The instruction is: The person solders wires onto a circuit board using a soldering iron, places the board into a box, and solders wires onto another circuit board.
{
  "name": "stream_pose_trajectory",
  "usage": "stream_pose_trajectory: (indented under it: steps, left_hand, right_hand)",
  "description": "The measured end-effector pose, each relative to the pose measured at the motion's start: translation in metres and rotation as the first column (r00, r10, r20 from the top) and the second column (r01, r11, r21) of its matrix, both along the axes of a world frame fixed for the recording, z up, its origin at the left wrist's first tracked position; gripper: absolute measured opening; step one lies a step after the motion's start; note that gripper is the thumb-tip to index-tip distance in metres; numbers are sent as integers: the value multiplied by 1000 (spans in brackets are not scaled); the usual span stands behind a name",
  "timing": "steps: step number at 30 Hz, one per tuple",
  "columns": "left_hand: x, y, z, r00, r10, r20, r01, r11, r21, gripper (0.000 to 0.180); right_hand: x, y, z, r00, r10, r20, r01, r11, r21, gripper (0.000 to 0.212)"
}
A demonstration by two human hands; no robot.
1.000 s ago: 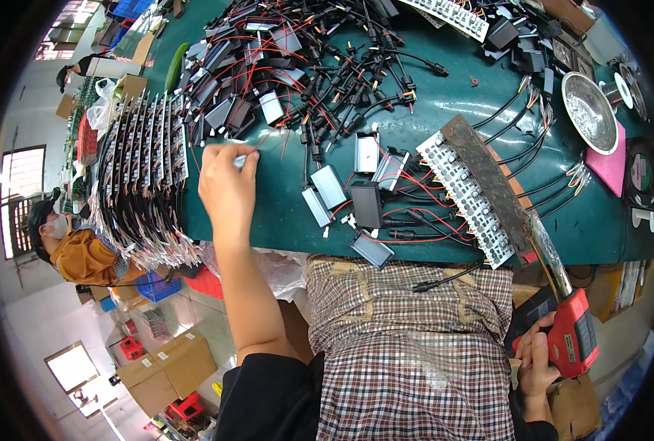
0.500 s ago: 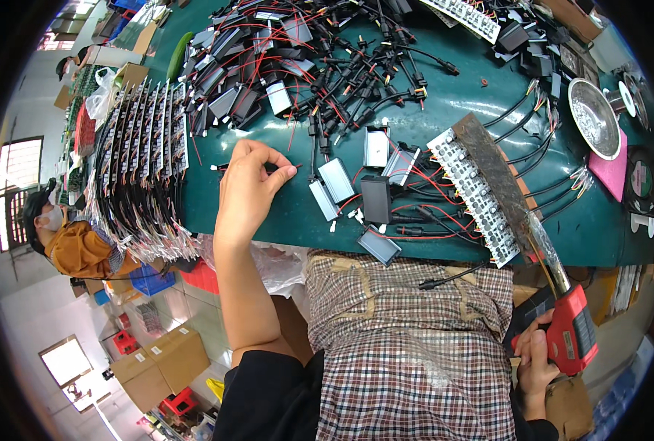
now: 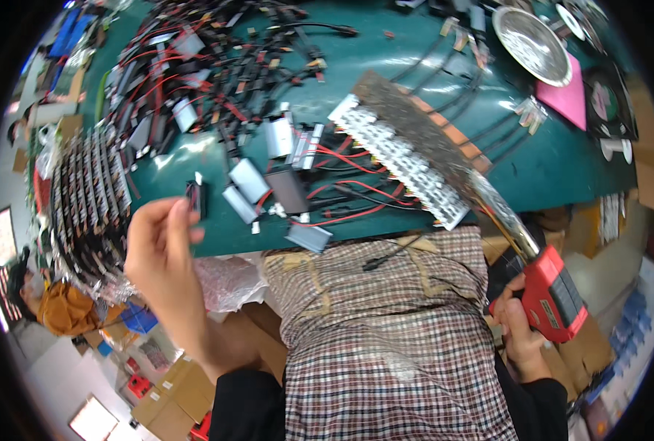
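Head view: your right hand (image 3: 522,334) is wrapped round the grip of the red tool (image 3: 555,298), whose metal stem runs up toward the near end of the dark bar (image 3: 419,131). Along the bar's left side sits the white board (image 3: 402,163), above the green table (image 3: 371,45); red leads (image 3: 341,156) run between it and the grey cases (image 3: 247,181). Your left hand (image 3: 163,246) is at the table's near edge, fingers curled, just beside or against a small dark case (image 3: 197,197); blur hides any contact, so I cannot tell whether you grip it. The wire pile (image 3: 216,73) lies well beyond, the dish (image 3: 533,44) at upper right. Step in hand, by judgement: handling a single case on the left while the tool is held at the bar. The next move would call for a sure fingertip pinch, with the stem clear of the leads.
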State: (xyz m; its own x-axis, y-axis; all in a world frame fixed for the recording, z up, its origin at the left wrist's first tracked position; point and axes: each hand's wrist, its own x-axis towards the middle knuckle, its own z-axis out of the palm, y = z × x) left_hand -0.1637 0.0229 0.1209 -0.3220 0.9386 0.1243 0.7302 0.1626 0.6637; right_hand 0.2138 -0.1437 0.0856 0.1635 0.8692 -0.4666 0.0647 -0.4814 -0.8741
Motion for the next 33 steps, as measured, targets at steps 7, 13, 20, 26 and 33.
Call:
stream_pose_trajectory:
  steps: [7,13,20,26,33]
  left_hand:
    - [95,-35,10,900,-338,276,406,880,-247,7]
    - [127,-24,-40,755,-566,330,649,717,-254,9]
    - [142,-18,-54,804,-559,204,593,777,-210,15]
    - [144,-19,-63,825,-559,84,565,816,-124,15]
    - [147,-21,-64,826,-559,74,564,815,-137,16]
  right_hand:
    - [7,-15,-2,998,64,17,-63,997,-50,30]
    - [16,-26,-1,975,218,51,-214,973,-81,24]
    - [16,-25,-12,965,236,111,-237,971,-3,22]
    - [10,-29,-16,969,208,131,-211,978,5,25]
    - [10,-24,-22,966,233,107,-238,971,33,26]
